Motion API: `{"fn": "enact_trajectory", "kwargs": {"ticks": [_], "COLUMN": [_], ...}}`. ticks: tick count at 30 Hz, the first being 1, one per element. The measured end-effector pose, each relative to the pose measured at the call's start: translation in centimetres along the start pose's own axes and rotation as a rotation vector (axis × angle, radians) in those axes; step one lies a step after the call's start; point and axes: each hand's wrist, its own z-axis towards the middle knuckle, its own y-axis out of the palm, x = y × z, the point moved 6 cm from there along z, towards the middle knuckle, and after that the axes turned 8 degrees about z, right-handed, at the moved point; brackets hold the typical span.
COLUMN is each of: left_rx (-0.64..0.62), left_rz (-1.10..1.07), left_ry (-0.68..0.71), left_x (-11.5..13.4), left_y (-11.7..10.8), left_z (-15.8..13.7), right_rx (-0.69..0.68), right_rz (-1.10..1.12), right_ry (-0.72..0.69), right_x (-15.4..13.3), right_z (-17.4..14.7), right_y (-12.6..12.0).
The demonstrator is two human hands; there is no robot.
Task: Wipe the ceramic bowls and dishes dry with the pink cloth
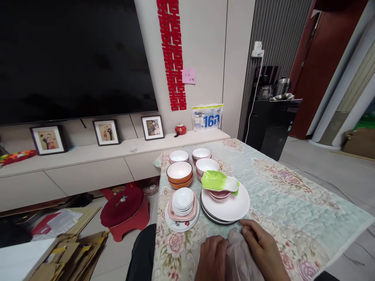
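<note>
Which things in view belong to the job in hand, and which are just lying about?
Likely part of the job:
- grey cloth, between left hand and right hand
- stacked plates
- bowls
- green dish

Apparently just lying about:
- framed photos
- red stool
- television
- package marked 160

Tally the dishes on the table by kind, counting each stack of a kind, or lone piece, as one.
White bowls, back, single or stacked: 3
Orange bowl stack: 1
Small white bowl stack: 1
Pink bowl stack: 1
Large plate stack: 1
Flowered plate stack: 1
Pink dish: 1
Green dish: 1
Total: 10
</note>
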Motion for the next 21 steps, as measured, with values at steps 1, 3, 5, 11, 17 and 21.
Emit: {"fn": "enact_trajectory", "kwargs": {"ticks": [1, 3, 5, 11, 17, 21], "left_rx": [-0.015, -0.05, -0.078, -0.136, -0.174, -0.272], "left_rz": [0.006, 0.017, 0.026, -0.026, -0.301, -0.401], "left_ry": [-0.002, -0.015, -0.026, -0.048, -0.157, -0.247], "left_x": [-0.1, -0.3, -0.5, -1.2, -1.6, -1.0], "left_y": [0.1, 0.4, 0.8, 0.8, -1.7, -3.3], "left_z": [0.0, -0.2, -0.4, -0.2, 1.2, 2.4], "right_rx": [-0.003, -0.01, -0.021, -0.083, -0.168, -0.181], "right_rz": [-0.013, -0.034, -0.051, -0.099, -0.139, -0.17], "right_ry": [-0.01, -0.034, -0.06, -0.109, -0.102, -0.095], "right_x": [0.1, 0.2, 0.3, -0.1, -0.4, -0.6], "right_z": [0.0, 0.0, -0.1, -0.2, -0.3, -0.4], "right_y": [0.1, 0.2, 0.3, 1.0, 1.9, 1.9]}}
